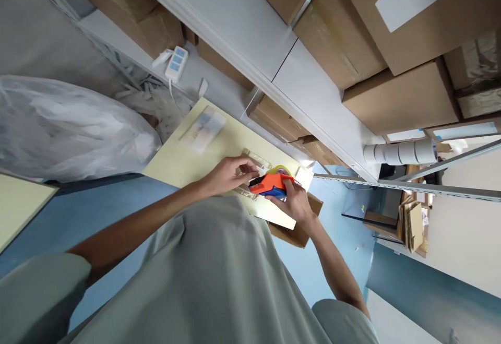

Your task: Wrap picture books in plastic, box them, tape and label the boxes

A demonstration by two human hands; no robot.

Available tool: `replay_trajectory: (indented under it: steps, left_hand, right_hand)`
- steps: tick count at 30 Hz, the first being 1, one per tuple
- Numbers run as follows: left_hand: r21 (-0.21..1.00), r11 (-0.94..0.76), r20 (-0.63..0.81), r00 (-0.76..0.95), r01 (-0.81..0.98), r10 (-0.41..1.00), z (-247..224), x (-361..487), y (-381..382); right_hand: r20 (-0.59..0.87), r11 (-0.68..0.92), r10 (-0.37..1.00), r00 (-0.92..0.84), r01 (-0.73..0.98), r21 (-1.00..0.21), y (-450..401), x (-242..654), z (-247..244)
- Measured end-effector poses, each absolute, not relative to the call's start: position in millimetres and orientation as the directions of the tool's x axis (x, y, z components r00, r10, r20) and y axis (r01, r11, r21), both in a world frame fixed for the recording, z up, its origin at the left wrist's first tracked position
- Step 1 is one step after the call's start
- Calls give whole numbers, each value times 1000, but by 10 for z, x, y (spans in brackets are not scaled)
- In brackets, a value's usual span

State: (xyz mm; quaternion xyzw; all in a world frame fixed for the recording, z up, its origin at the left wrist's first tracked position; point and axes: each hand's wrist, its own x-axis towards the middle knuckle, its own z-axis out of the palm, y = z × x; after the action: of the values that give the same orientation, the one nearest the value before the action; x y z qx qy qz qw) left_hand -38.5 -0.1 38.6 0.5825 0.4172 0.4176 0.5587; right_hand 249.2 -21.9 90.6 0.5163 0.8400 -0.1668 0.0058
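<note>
My right hand (296,203) is wrapped round an orange and blue tape dispenser (271,182), which carries a roll of tape with a yellow rim (278,169). The dispenser's black front end points toward my left hand (230,173). That hand's fingers are curled together just left of the dispenser; what they pinch, if anything, is too small to make out. Beneath both hands, clear plastic packaging (256,157) lies on a pale yellow tabletop (172,161). Part of this packaging is hidden by my hands and the dispenser.
A flat printed packet (204,129) lies on the table's left part. An open cardboard box (291,234) is below its right end. Shelves with cartons (399,109) and tape rolls (401,152) rise beyond. A power strip (177,64) and a big plastic bag (74,130) are left.
</note>
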Motion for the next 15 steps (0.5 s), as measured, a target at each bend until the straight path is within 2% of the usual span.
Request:
replay_trajectory:
  steps: [3,6,9,15]
  left_hand:
    - [993,108,-84,345,-50,935,244,-407,-4]
    - [965,242,-189,370,-103,910,54,-379,-68]
    - [923,356,-283,374,-142,883,-157,-356,-178]
    - [862,494,-462,223,-116,858,-701,-563,-238]
  right_hand:
    - [-393,239,842,-370,908,-343,-212,2376,989]
    - [-573,86,757,-313,918,-387,-183,2258,1073]
    - [-677,5,679,-284,924,-382,-124,2226,1179]
    - [-789,-79,577,-213,946,-314,80,2521,1472]
